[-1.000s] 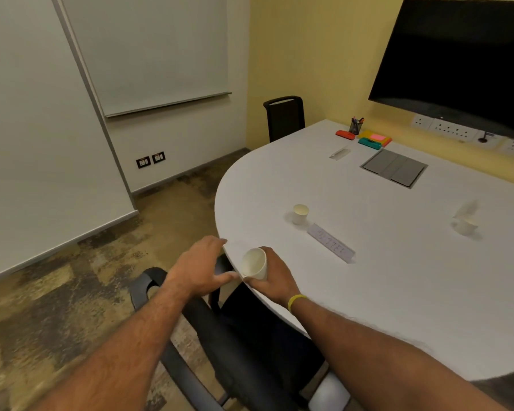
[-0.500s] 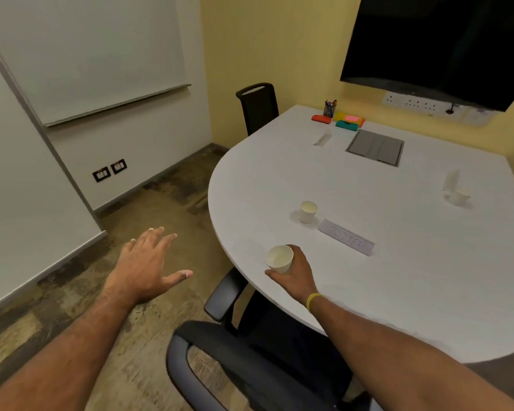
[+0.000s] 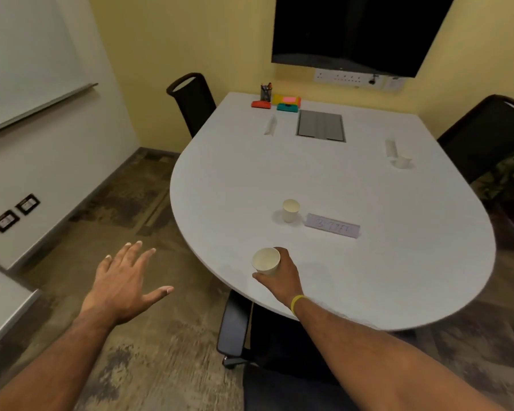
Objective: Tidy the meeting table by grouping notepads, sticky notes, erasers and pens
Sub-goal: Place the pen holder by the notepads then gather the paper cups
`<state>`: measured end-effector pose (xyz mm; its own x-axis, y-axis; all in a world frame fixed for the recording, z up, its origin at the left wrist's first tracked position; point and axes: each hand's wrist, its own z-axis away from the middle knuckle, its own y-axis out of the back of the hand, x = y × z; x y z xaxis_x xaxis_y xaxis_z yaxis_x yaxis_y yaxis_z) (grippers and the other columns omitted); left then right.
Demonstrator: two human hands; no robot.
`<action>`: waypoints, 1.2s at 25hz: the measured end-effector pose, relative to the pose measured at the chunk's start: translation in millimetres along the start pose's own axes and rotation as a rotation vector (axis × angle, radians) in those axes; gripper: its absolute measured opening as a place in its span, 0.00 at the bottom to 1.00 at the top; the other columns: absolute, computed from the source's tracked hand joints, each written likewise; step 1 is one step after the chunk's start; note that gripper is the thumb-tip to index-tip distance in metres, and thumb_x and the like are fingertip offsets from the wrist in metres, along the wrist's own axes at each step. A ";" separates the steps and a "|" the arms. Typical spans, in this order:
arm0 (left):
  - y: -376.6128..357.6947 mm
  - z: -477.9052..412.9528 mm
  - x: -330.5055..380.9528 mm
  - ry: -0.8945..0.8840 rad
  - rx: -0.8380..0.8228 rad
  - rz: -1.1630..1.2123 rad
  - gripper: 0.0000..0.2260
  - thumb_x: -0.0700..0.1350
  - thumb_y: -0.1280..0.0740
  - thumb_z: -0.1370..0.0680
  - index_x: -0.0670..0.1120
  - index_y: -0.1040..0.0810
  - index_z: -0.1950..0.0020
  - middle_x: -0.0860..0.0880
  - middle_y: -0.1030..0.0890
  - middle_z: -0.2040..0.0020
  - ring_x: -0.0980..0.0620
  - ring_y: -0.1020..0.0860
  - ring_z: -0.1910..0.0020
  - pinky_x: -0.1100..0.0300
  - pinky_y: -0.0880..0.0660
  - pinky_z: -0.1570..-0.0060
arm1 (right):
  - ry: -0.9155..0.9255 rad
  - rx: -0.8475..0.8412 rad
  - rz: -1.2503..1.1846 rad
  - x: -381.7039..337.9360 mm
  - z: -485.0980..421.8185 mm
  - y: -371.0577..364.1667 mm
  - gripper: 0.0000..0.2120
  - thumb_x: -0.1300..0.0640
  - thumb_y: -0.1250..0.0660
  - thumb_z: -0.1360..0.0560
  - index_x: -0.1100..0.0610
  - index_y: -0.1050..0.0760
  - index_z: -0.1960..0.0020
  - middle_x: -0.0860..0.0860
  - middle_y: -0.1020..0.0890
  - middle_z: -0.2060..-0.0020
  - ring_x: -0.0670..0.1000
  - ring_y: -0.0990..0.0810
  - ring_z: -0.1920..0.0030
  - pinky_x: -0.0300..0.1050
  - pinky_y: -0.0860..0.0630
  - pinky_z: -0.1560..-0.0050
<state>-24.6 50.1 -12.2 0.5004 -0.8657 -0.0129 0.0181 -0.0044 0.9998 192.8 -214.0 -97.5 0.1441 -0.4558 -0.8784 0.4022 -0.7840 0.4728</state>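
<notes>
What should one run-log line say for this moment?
right hand grips white paper cup at near edge of white oval table | left hand open over floor | colourful stationery grouped at far end

Blocks the near edge of the table (image 3: 383, 292): paper cup (image 3: 266, 260) gripped in the right hand (image 3: 284, 277). Just beyond, bars a straight reach with a 2nd cup (image 3: 290, 210) and name card (image 3: 333, 226) side by side. Past those, leaves bare tabletop up to the grey hatch (image 3: 320, 126) and folded card (image 3: 270, 125). Crowds the far edge with pen holder (image 3: 265, 91), erasers (image 3: 261, 104), sticky notes (image 3: 287, 99). Keeps open floor under the spread left hand (image 3: 122, 286), apart from the chair armrest (image 3: 233, 324).
</notes>
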 end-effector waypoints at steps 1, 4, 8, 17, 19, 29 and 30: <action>-4.4 -13.3 -11.6 -0.021 0.005 0.009 0.50 0.80 0.55 0.35 0.52 0.42 0.22 0.45 0.44 0.20 0.45 0.49 0.21 0.42 0.49 0.25 | -0.010 0.026 0.006 -4.8 -4.7 -10.7 0.34 0.50 0.20 0.40 0.45 0.33 0.40 0.44 0.23 0.45 0.49 0.24 0.44 0.45 0.25 0.44; -19.2 -47.5 -42.7 -0.132 -0.010 0.001 0.50 0.80 0.56 0.35 0.51 0.43 0.21 0.45 0.45 0.20 0.46 0.50 0.21 0.42 0.51 0.25 | -0.036 0.113 0.037 -21.3 -14.7 -40.2 0.35 0.51 0.20 0.39 0.47 0.33 0.38 0.44 0.27 0.42 0.48 0.25 0.43 0.42 0.28 0.43; -21.8 -100.6 -103.1 -0.232 0.014 0.019 0.51 0.80 0.57 0.35 0.50 0.42 0.21 0.44 0.44 0.21 0.45 0.49 0.21 0.42 0.50 0.25 | -0.084 0.246 0.047 -54.5 -24.1 -75.6 0.35 0.52 0.19 0.39 0.50 0.32 0.37 0.47 0.28 0.42 0.48 0.27 0.43 0.40 0.30 0.43; 4.3 -241.1 -147.2 -0.426 0.027 0.017 0.47 0.77 0.49 0.33 0.51 0.47 0.21 0.45 0.49 0.20 0.46 0.53 0.21 0.42 0.53 0.24 | -0.167 0.433 -0.029 -100.7 -81.1 -134.7 0.35 0.54 0.19 0.40 0.48 0.33 0.39 0.46 0.25 0.44 0.48 0.25 0.44 0.40 0.28 0.45; -1.2 -281.3 -145.8 -0.462 0.023 -0.010 0.47 0.77 0.50 0.33 0.52 0.49 0.20 0.45 0.50 0.19 0.45 0.53 0.21 0.42 0.53 0.24 | -0.192 0.470 -0.044 -99.9 -110.3 -145.3 0.35 0.55 0.20 0.40 0.48 0.33 0.38 0.46 0.26 0.43 0.48 0.25 0.44 0.40 0.27 0.44; -45.2 -531.8 -130.7 -0.609 -0.087 -0.086 0.53 0.82 0.63 0.39 0.54 0.51 0.20 0.47 0.52 0.19 0.46 0.55 0.21 0.43 0.54 0.24 | -0.338 0.666 -0.078 -63.4 -297.3 -176.5 0.32 0.52 0.21 0.42 0.47 0.30 0.42 0.44 0.21 0.48 0.48 0.22 0.47 0.43 0.24 0.47; -45.0 -552.8 -124.4 -0.616 -0.090 -0.085 0.52 0.82 0.62 0.38 0.54 0.51 0.20 0.47 0.52 0.19 0.46 0.55 0.20 0.43 0.54 0.24 | -0.353 0.681 -0.083 -62.8 -310.6 -175.4 0.32 0.52 0.21 0.42 0.47 0.30 0.42 0.44 0.21 0.49 0.48 0.22 0.48 0.43 0.24 0.48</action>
<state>390.9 434.7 -63.2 -0.0962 -0.9938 -0.0556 0.1223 -0.0672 0.9902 394.0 83.0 -147.1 -0.2057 -0.4017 -0.8924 -0.2629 -0.8557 0.4458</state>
